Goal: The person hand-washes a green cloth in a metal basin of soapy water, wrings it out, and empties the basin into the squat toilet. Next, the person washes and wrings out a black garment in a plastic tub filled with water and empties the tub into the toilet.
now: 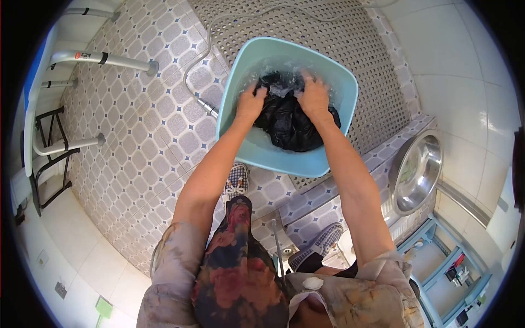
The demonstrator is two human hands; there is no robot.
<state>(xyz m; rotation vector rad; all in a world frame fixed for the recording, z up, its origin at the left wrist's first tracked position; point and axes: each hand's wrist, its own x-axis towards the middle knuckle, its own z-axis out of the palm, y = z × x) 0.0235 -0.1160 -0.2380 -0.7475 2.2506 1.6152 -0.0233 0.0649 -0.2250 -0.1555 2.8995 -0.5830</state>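
A light-blue plastic basin (343, 87) holds water and a soaked black garment (298, 128), bunched up and shiny with wet. My left hand (250, 104) grips the garment's left side, its thumb against the fabric and its fingers partly under water. On the other side, my right hand (313, 98) holds the cloth with the thumb inward, fingertips in splashing water. Both hands are inside the basin, a short way apart, with dark fabric between them. The garment's exact kind cannot be made out.
The basin stands partly on a perforated grey mat (377, 87). A shower hose with a metal handset (208, 107) lies beside it on the tiled floor (136, 98). At right are a steel bowl (399, 186) and a blue shelf rack (437, 284); metal-legged furniture (104, 59) stands left.
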